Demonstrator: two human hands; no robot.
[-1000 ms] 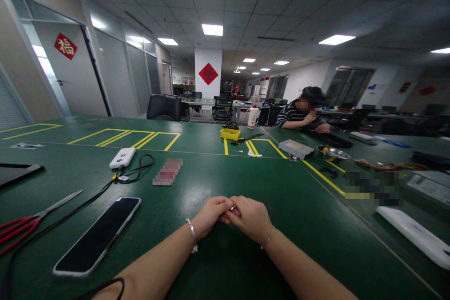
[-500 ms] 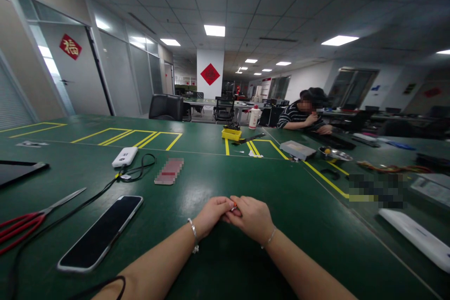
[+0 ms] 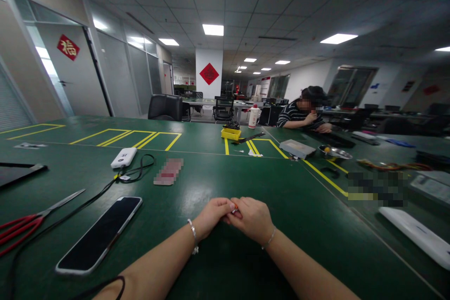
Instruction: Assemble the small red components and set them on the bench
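My left hand (image 3: 213, 217) and my right hand (image 3: 253, 218) meet just above the green table (image 3: 207, 178), fingertips pinched together. Between them shows a tiny orange and silvery piece (image 3: 235, 208), mostly covered by the fingers, so its kind cannot be made out. Both hands are closed on it, thumbs and index fingers touching. To the left of my forearm lies a smartphone (image 3: 101, 234) with a dark screen and a light case. A pixelated reddish card-like item (image 3: 168, 172) lies beyond the left hand.
Red-handled scissors (image 3: 31, 222), a white power bank (image 3: 123, 157) and a black cable (image 3: 87, 198) lie left. A yellow box (image 3: 231, 134) and a white bottle (image 3: 253, 117) stand further back. On the right are a grey metal box (image 3: 297, 148), a metal bowl (image 3: 334, 153) and a seated person (image 3: 302, 112).
The view has shifted very slightly. My fingers have moved a little around the small orange piece, and slightly more of it shows; both hands stay in the same place.
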